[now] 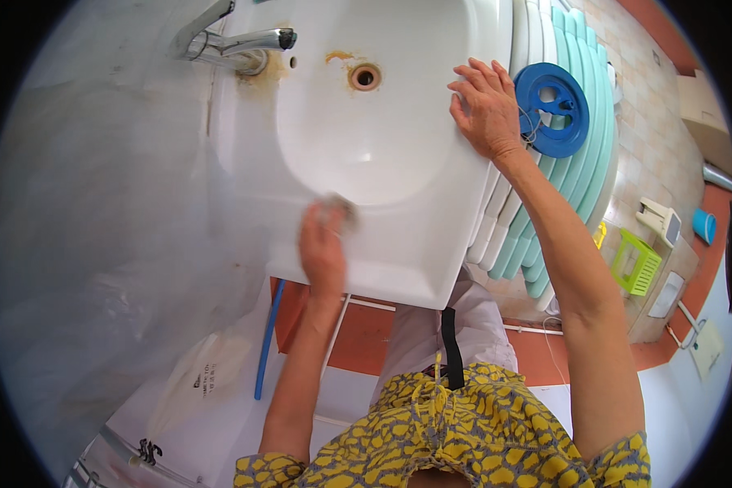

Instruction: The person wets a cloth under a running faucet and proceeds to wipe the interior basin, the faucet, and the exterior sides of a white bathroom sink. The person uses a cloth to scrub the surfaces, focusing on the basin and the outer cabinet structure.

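Note:
A white washbasin point(402, 244) fills the middle of the view, with brown stains around its drain hole point(365, 77) and the base of the chrome tap point(238, 44). My left hand point(323, 244), blurred, is over the near left part of the basin and holds a small greyish scrubbing pad point(340, 213) against its surface; the pad's exact kind is unclear. On the basin's right rim lies my right hand point(485, 107), fingers spread and holding nothing. A round blue plastic piece point(552, 110) with a thin cord is right beside that hand.
Stacked white and mint-green plastic pieces point(585, 122) stand against the basin's right side. A green basket point(636, 262) and a light blue cup point(704, 226) are farther right. Translucent plastic sheeting point(110, 213) covers the left side, and a blue pole point(269, 341) stands below the basin's near left corner.

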Motion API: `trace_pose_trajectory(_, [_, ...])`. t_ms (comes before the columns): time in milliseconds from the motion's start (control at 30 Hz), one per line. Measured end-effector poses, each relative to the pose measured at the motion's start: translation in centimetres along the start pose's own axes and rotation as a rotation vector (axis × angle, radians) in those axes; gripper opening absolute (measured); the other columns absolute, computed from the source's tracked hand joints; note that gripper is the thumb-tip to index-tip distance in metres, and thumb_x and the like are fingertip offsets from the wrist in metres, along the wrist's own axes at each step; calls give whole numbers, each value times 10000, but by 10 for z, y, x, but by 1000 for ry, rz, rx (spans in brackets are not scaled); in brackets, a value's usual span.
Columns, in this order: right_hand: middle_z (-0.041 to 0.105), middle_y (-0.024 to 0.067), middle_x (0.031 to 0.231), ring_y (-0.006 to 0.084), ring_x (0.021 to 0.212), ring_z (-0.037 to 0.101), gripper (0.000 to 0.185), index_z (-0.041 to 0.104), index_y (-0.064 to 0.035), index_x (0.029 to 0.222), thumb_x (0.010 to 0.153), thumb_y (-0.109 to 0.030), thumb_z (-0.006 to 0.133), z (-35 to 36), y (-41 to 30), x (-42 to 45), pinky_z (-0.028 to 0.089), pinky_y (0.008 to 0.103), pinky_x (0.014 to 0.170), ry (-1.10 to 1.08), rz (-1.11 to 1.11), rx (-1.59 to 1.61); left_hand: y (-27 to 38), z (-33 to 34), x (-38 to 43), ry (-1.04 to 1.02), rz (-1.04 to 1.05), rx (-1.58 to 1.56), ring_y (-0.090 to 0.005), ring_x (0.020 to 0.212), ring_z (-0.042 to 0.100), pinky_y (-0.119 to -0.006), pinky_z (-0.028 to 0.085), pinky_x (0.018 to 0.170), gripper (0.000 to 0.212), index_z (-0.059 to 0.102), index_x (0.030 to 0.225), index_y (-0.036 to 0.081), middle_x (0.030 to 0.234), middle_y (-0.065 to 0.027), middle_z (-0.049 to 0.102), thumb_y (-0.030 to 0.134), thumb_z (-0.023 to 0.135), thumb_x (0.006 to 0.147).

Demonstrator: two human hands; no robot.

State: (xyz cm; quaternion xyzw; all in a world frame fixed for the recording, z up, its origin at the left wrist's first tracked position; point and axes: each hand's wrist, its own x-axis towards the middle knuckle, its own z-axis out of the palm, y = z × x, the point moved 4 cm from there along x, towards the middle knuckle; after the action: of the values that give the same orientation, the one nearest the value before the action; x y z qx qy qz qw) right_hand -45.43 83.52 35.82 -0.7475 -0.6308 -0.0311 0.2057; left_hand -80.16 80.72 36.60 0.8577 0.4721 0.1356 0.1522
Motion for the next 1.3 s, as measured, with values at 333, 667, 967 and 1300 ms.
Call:
trace_pose_trajectory(333, [638, 15, 1210, 212, 1287, 496, 138, 714, -116, 935, 830, -168, 641, 4, 4, -2, 286, 434, 1170, 3, -9, -19, 109, 31, -40, -127, 129, -260, -314, 1192, 570, -451, 454, 981, 324, 676, 1130, 143, 1234, -122, 624, 55, 690, 819])
trace_pose_trajectory(667, [647, 13, 1227, 205, 1300, 498, 142, 720, -119, 963, 855, -149, 633, -6, -5, 0, 280, 430, 1176, -21, -17, -36, 64, 26, 2, 21, -160, -196, -344, 1013, 541, -449, 463, 868, 477, 642, 1194, 136, 1128, -144, 548, 49, 731, 734])
trace_pose_trajectory(967, [644, -7, 1237, 183, 1302, 498, 146, 720, -143, 978, 867, -159, 626, -1, 0, -2, 270, 410, 1182, -25, -25, -90, 25, -17, -64, -128, -110, -46, -336, 991, 551, -465, 466, 846, 408, 653, 1139, 93, 1087, -156, 545, 38, 717, 740])
trace_pose_trajectory(1300, [646, -4, 1238, 177, 1296, 504, 159, 719, -149, 990, 876, -160, 607, -2, -7, 1, 282, 397, 1177, -26, -44, -102, 55, -3, -70, -156, -126, -54, -336, 1055, 548, -479, 446, 884, 405, 634, 1127, 149, 1148, -136, 566, 91, 721, 736])
